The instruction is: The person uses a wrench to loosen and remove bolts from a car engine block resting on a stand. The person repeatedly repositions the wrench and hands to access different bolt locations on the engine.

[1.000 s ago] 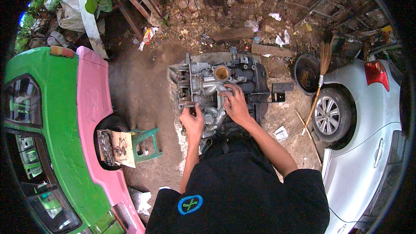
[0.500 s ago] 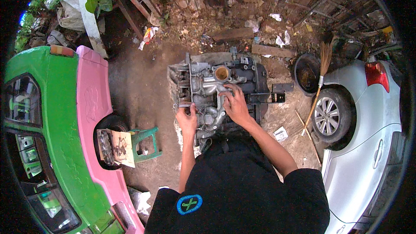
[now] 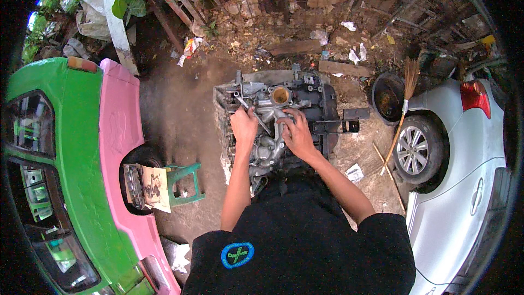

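A greasy metal engine (image 3: 317,110) stands in front of me, with a pale cast intake manifold (image 3: 277,141) and a round, brown-stained opening (image 3: 281,95) on its top. My left hand (image 3: 243,125) is closed around a silver wrench (image 3: 261,121), which slants across the engine's left part. One end of the wrench sticks out beyond my fingers on the far side; how it meets any bolt is too small to tell. My right hand (image 3: 297,134) rests on the manifold just below the round opening, its fingers bent and apart. What lies under those fingertips is hidden.
At left stands a green and pink car (image 3: 123,114), with a green plastic stool (image 3: 185,181) and metal parts on cardboard (image 3: 156,186) beside it. A silver car (image 3: 464,131), a broom (image 3: 403,114) and a black tub (image 3: 386,95) are at right. Planks and litter lie beyond the engine.
My left hand has moved farther away along the engine and a little right, and the wrench has turned from level to slanted. My right hand stays on the manifold.
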`<act>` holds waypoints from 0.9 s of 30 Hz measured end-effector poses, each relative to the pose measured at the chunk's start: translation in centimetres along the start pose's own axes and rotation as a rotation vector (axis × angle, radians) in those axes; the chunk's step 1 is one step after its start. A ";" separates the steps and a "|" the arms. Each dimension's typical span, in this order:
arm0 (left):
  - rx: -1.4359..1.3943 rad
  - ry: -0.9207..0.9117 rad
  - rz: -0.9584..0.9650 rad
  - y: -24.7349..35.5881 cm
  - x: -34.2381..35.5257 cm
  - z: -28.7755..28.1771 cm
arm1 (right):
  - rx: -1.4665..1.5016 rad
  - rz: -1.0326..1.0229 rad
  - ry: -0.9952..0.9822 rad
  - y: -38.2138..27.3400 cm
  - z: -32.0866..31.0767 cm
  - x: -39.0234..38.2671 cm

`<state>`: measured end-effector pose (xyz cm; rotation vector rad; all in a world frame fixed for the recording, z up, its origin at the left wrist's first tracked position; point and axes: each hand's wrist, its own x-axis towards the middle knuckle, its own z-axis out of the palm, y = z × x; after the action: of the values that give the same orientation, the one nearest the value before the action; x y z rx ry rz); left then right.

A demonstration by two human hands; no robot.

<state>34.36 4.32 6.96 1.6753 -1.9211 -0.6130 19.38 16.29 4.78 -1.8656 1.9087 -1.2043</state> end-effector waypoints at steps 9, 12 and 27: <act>-0.108 0.045 -0.047 -0.4 -0.4 0.4 | 0.030 0.019 -0.001 -0.3 0.0 -0.1; -0.237 0.154 -0.034 -1.1 -0.2 0.3 | 0.046 0.020 0.004 -0.3 -0.1 -0.1; -0.319 0.220 -0.022 -0.4 -7.2 -2.3 | 0.022 0.037 -0.020 -0.5 -0.1 0.0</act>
<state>36.87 11.36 7.85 1.4940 -1.5611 -0.6732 19.64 16.41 5.20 -1.8158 1.9033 -1.1867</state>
